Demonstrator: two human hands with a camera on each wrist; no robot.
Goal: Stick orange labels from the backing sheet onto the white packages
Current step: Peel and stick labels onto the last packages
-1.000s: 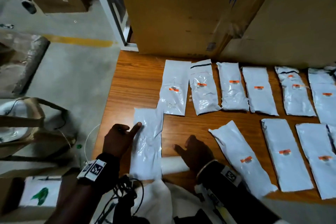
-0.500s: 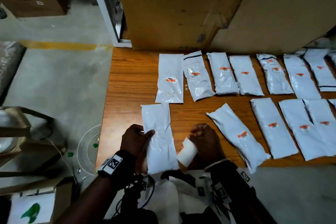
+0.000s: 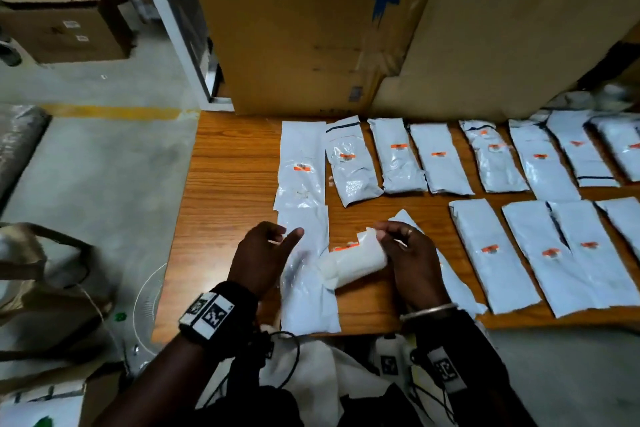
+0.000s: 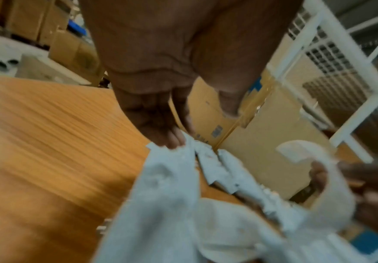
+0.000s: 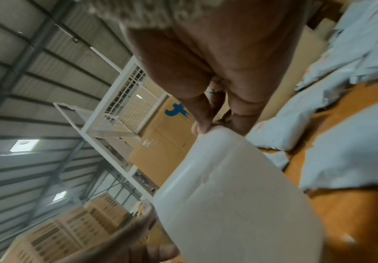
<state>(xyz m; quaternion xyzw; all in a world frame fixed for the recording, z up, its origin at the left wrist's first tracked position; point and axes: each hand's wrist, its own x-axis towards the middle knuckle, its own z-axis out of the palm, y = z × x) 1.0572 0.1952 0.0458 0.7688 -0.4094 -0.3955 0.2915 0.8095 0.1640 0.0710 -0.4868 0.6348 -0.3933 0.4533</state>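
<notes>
An unlabelled white package lies lengthwise at the table's near left, and also shows in the left wrist view. My left hand hovers over its upper part, fingers relaxed and index pointing right, holding nothing; its fingertips sit at the package's far corner. My right hand pinches the top edge of the curled white backing sheet, where orange labels show. The right wrist view shows my right hand pinching that sheet.
Several labelled white packages lie in two rows across the wooden table. Large cardboard boxes stand along its far edge. The table's left edge drops to a grey floor with a bag there.
My right hand has raised the backing sheet off the table and turned its labelled end up. My left hand has lifted from the package's left edge and reaches toward the sheet.
</notes>
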